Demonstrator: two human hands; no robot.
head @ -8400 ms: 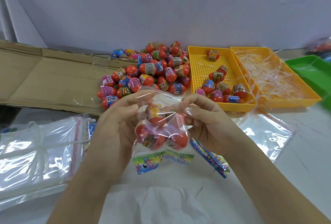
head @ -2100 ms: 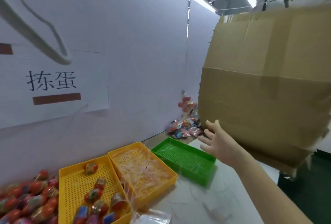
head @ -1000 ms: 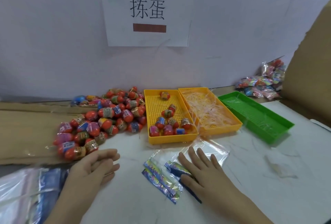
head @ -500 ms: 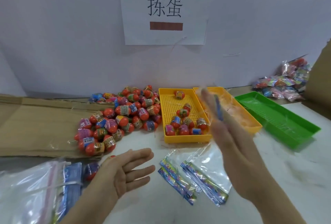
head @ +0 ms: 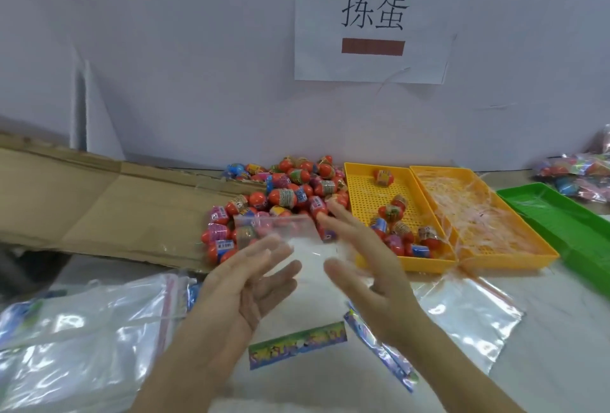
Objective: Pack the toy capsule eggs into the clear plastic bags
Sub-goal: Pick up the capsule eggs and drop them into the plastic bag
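1. Change: a clear bag [head: 286,231] is now up between both hands, above the counter [head: 544,363]. Half a second ago no bag was between them; the right hand was lifted alone and the left hung low, palm open.
2. Left hand [head: 244,283]: palm up, fingers straight and spread, tips behind the bag's lower edge. Right hand [head: 366,267]: palm facing left, fingers straight, thumb apart, tips at the bag's right edge. Blurred; cannot tell if anything pinches the film.
3. Meaning: likely the start of a new pack, with the bag being opened. It looks empty, no eggs inside yet.
4. Eggs: the big egg pile [head: 284,194] is on the counter just behind the bag, and a few more lie in the near yellow tray [head: 363,194]. None are in either hand.
5. One second ago both hands lay flat on the counter. A printed card [head: 297,343] now lies alone in front, apart from the other cards [head: 379,346].
6. Unchanged: bag stack [head: 82,330] at left, flat bag [head: 468,313] at right, strip-filled yellow tray [head: 478,214], green tray [head: 561,224], cardboard [head: 99,201].
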